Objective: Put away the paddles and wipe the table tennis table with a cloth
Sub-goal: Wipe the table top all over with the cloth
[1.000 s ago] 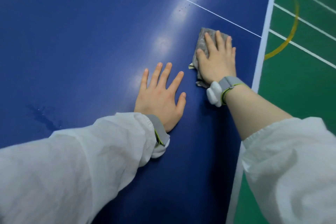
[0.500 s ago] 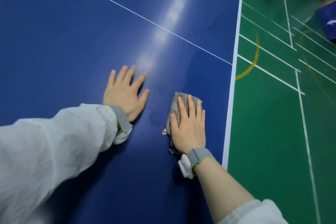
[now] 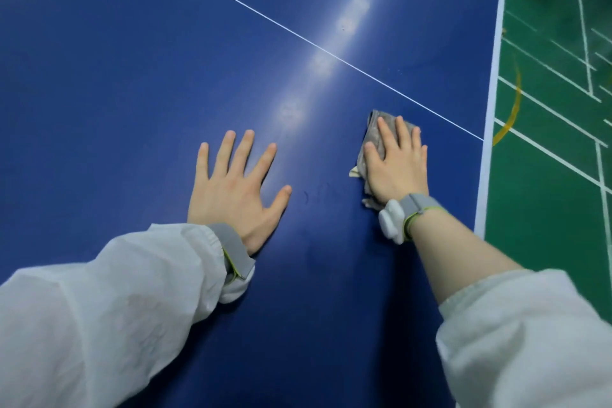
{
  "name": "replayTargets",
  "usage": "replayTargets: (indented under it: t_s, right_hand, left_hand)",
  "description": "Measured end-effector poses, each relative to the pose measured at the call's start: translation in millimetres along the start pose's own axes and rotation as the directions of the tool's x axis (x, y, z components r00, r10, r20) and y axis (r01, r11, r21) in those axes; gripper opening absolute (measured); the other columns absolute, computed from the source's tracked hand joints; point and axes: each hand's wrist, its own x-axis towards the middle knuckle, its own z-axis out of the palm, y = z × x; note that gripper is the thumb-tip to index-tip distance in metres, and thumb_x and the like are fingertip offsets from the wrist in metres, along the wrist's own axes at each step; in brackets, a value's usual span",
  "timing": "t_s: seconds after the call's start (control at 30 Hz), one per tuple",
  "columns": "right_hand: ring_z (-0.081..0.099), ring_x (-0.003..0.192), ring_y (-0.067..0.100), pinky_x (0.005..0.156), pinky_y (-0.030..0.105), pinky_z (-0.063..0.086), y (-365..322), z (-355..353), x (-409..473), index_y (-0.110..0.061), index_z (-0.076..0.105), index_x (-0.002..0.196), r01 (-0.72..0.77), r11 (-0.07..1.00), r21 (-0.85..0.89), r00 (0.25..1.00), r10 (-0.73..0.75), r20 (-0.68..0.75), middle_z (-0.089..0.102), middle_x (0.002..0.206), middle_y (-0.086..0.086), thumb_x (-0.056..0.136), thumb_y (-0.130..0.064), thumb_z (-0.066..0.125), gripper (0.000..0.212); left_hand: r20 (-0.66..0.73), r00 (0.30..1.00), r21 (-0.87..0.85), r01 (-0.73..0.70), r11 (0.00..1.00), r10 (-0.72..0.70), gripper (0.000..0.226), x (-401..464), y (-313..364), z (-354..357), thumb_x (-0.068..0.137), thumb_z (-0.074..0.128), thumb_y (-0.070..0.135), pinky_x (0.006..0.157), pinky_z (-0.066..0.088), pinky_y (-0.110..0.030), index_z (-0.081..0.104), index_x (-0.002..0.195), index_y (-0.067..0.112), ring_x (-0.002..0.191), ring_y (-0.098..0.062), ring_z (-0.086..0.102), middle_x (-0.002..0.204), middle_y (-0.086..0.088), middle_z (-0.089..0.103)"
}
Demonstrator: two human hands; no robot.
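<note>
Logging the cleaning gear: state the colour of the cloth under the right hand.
Grey, with a pale cream corner; the cloth shows best in the head view.

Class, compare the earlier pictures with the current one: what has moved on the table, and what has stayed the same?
The right hand slid the crumpled grey cloth along the blue table tennis table, first away from the thin white line, then back near it. The left hand stayed flat on the surface; nothing was picked up or released.
</note>
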Motion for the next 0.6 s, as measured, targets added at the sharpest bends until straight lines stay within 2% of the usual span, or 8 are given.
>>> replayTargets:
  t_s: [0.3, 0.47, 0.6]
  right_hand:
    - [-0.004, 0.152, 0.026, 0.122, 0.047, 0.000, 2, -11, 90, -0.036, 0.021, 0.155, -0.051, 0.999, -0.011, 0.999, 0.051, 0.007, 0.007, 0.166, -0.004, 0.099, -0.047, 0.030, 0.057]
    - [-0.008, 0.151, 0.026, 0.122, 0.047, -0.004, 1, -13, 83, -0.035, 0.019, 0.156, -0.014, 1.000, -0.013, 0.999, 0.014, 0.036, 0.003, 0.166, -0.004, 0.101, -0.047, 0.030, 0.058]
    - [-0.008, 0.152, 0.026, 0.122, 0.048, -0.004, -4, -9, 46, -0.034, 0.019, 0.156, 0.043, 0.999, -0.031, 0.999, -0.042, 0.033, 0.003, 0.166, -0.004, 0.102, -0.047, 0.032, 0.057]
  left_hand:
    - [-0.013, 1.000, -0.021, -0.001, 1.000, 0.001, 0.070, 1, 1, 1, 0.092, 0.016, 0.070, 0.121, -0.001, -0.051, 0.013, 0.155, 0.040, 0.152, -0.020, -0.005, 0.165, 0.004, 0.006]
    - [-0.011, 1.000, -0.028, 0.003, 1.000, -0.003, 0.070, 0, 0, -1, 0.092, 0.014, 0.070, 0.121, -0.003, -0.051, 0.010, 0.155, 0.041, 0.152, -0.020, -0.008, 0.165, 0.005, 0.003]
    - [-0.002, 1.000, -0.027, -0.002, 1.000, 0.002, 0.070, -1, 1, -2, 0.092, 0.012, 0.070, 0.121, -0.004, -0.051, 0.007, 0.155, 0.041, 0.152, -0.020, -0.009, 0.165, 0.005, 0.001]
